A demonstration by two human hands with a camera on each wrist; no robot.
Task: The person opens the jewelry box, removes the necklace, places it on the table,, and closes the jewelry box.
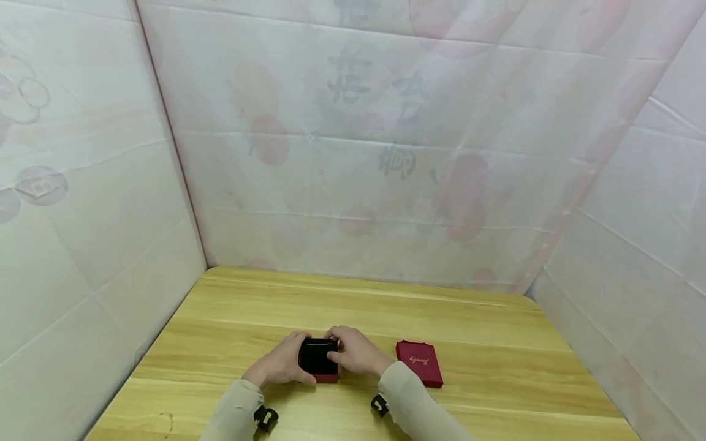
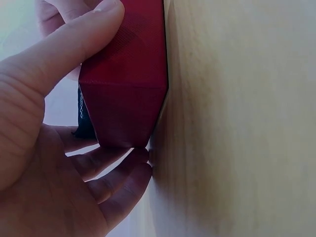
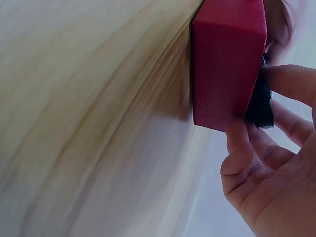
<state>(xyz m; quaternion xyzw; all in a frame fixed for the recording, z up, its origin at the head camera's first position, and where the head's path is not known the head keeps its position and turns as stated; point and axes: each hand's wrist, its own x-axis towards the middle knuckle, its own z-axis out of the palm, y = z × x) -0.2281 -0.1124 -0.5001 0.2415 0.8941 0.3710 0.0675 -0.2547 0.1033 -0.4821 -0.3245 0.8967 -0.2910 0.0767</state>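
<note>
A small red jewelry box point(image 1: 326, 379) sits on the table between both hands, with a black insert point(image 1: 315, 358) in its open top. My left hand point(image 1: 283, 361) grips the box from the left, its thumb on the near red wall point(image 2: 131, 54) and its fingers round the far end. From the right, my right hand point(image 1: 357, 352) has its thumb over the black insert and its other fingers at the far edge. In the right wrist view, a black fabric edge point(image 3: 260, 106) stands out above the box rim between those fingers.
A flat red lid point(image 1: 419, 362) with gold lettering lies to the right, close to the right forearm. The wooden table point(image 1: 485, 361) is bounded by pale printed cloth walls point(image 1: 353, 184) at the back and both sides.
</note>
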